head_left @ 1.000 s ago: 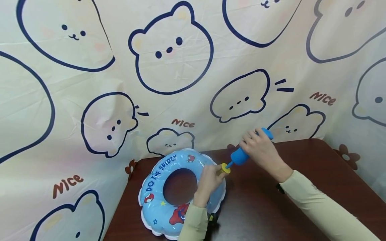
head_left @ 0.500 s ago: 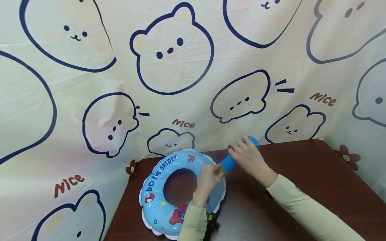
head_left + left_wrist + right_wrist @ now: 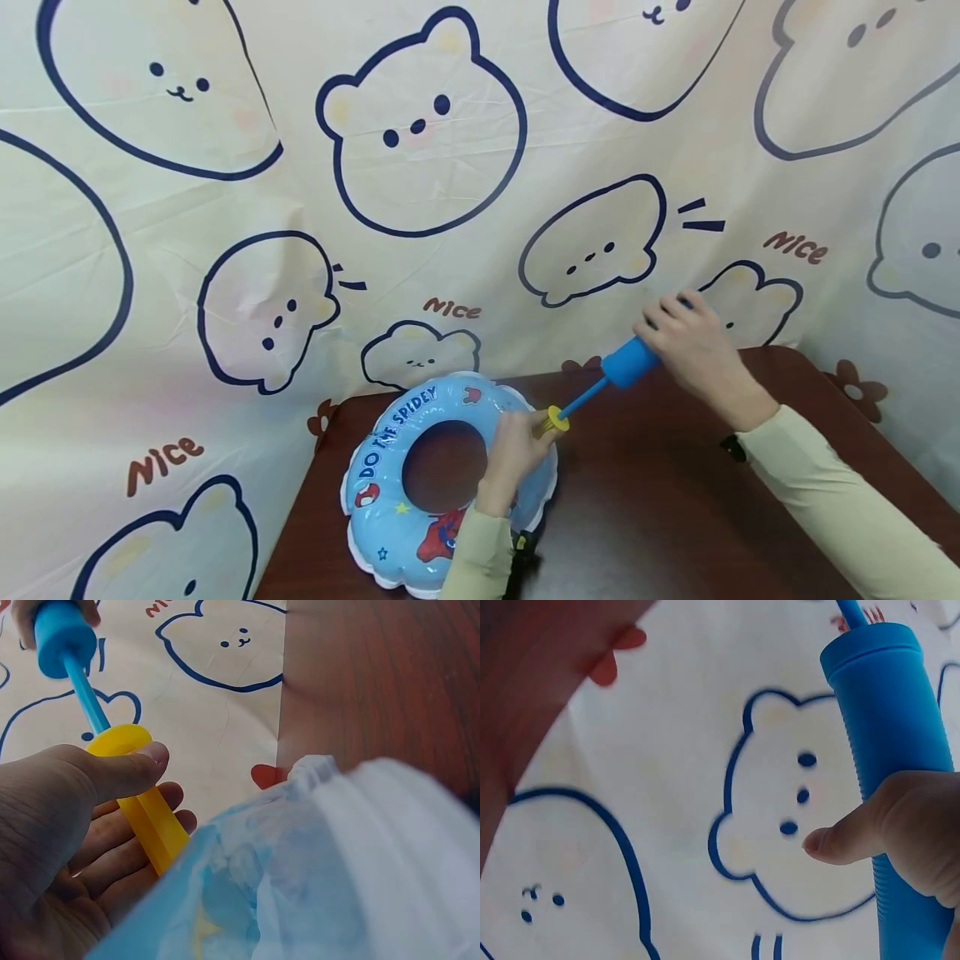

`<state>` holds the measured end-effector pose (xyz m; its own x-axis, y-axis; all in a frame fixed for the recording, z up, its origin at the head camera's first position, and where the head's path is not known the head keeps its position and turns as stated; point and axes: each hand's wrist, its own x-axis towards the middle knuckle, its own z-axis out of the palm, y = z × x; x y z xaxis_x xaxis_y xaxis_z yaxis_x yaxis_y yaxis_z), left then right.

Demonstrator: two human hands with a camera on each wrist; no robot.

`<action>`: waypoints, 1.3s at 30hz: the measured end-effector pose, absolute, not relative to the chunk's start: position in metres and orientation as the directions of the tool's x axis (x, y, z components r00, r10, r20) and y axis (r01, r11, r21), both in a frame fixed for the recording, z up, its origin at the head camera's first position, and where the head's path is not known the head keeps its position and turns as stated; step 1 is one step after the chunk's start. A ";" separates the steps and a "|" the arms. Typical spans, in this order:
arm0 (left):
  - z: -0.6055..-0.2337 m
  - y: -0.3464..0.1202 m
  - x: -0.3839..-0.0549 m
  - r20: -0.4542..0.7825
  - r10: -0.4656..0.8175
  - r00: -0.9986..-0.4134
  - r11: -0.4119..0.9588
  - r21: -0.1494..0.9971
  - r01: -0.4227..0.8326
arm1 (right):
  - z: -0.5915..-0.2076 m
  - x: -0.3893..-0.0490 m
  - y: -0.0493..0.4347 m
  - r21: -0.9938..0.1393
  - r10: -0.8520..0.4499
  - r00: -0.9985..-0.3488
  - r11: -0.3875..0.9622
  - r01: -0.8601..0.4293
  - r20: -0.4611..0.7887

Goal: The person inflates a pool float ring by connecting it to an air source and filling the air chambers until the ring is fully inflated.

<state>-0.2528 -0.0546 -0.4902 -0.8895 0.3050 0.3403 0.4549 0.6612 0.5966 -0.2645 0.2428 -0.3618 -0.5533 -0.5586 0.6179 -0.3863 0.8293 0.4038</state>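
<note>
A light-blue inflatable swim ring (image 3: 450,396) with printed lettering lies on the table, puffed up. Over its right side my left hand (image 3: 517,454) holds the yellow end (image 3: 154,825) of a hand pump, thumb just below the round flange and fingers behind. In the left wrist view, the yellow end's tip is hidden behind the ring's film. A long stretch of the thin blue rod (image 3: 583,398) shows between that flange and the pump's blue barrel (image 3: 630,363). Up and to the right, my right hand (image 3: 693,350) grips the ribbed barrel, its thumb extended alongside in the right wrist view.
The dark brown table (image 3: 637,517) runs under the ring and both forearms. A pale cloth (image 3: 420,275) with cartoon bear outlines hangs behind and at the sides, close to the table's back edge.
My right hand pushed the barrel down to the yellow flange, then drew it back up and right, farther than at first, baring the rod. The left hand and ring stay put.
</note>
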 end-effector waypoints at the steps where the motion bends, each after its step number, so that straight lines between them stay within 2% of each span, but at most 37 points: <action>1: -0.490 -0.055 -0.253 0.342 0.307 -0.888 0.661 0.595 0.457 | -0.358 -0.264 0.247 0.399 -0.553 -0.546 0.833 -0.383 0.629; 5: -0.490 -0.056 -0.254 0.331 0.311 -0.891 0.654 0.606 0.453 | -0.353 -0.265 0.256 0.387 -0.541 -0.519 0.840 -0.381 0.662; 10: -0.492 -0.055 -0.255 0.334 0.318 -0.887 0.659 0.595 0.461 | -0.364 -0.264 0.246 0.420 -0.567 -0.521 0.823 -0.382 0.637; 15: -0.490 -0.053 -0.255 0.374 0.331 -0.866 0.669 0.554 0.495 | -0.382 -0.267 0.225 0.451 -0.588 -0.516 0.809 -0.377 0.623; 31: -0.490 -0.052 -0.252 0.409 0.321 -0.854 0.685 0.523 0.507 | -0.427 -0.267 0.157 0.493 -0.644 -0.485 0.765 -0.414 0.592; 34: -0.490 -0.052 -0.252 0.407 0.324 -0.854 0.682 0.525 0.509 | -0.427 -0.268 0.159 0.504 -0.653 -0.482 0.758 -0.415 0.584; 39: -0.486 -0.054 -0.251 0.399 0.316 -0.861 0.673 0.545 0.500 | -0.408 -0.269 0.174 0.467 -0.630 -0.525 0.776 -0.423 0.572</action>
